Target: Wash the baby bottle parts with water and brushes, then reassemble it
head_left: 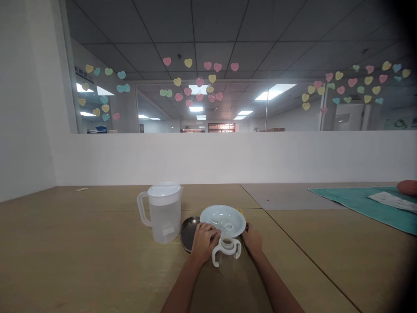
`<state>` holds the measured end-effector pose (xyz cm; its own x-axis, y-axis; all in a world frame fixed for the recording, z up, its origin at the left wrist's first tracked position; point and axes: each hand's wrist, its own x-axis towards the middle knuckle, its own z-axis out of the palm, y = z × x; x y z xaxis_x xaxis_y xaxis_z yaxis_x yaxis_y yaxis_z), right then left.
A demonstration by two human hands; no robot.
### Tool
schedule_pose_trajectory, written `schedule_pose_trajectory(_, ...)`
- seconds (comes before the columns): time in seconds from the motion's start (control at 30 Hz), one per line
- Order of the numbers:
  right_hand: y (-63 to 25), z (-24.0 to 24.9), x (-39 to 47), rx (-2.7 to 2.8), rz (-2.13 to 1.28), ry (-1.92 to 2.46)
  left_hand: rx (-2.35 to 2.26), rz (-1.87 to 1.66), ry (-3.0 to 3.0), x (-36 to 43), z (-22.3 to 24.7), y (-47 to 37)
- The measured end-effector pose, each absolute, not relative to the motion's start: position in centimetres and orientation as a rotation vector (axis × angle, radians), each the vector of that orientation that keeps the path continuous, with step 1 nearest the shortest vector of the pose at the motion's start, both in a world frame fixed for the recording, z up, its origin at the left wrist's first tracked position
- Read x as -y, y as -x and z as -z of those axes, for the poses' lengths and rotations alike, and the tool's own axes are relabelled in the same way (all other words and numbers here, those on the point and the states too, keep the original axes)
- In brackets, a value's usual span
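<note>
Two bare arms (182, 284) stretch over the tan table (81, 252), and a clear baby bottle (225, 250) stands between them. It has a white handle on each side and its top is open. Just behind it sits a pale bowl (221, 210) with small clear bits (229, 227) inside. The left hand (205, 242) is at the bowl's near left edge, fingers bent and close together; one cannot tell if it grips anything. The right hand (253, 241) is curled by the bowl's right edge, next to a thin yellow thing (240, 211). Its fingertips are hidden, so one cannot tell what it holds. To the left are a dark metal dish (187, 234) and a see-through lidded jug (165, 222)
</note>
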<state>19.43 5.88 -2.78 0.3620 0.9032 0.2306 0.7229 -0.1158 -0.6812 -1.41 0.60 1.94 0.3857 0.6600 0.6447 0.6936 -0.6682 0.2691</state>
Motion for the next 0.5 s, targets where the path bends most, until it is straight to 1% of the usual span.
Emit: schedule_pose_trajectory(0.5,-19.45,2.66,-5.66,1.419,-0.312,1.870,1.296,1.298,2.521,-1.31,-1.78,1.14)
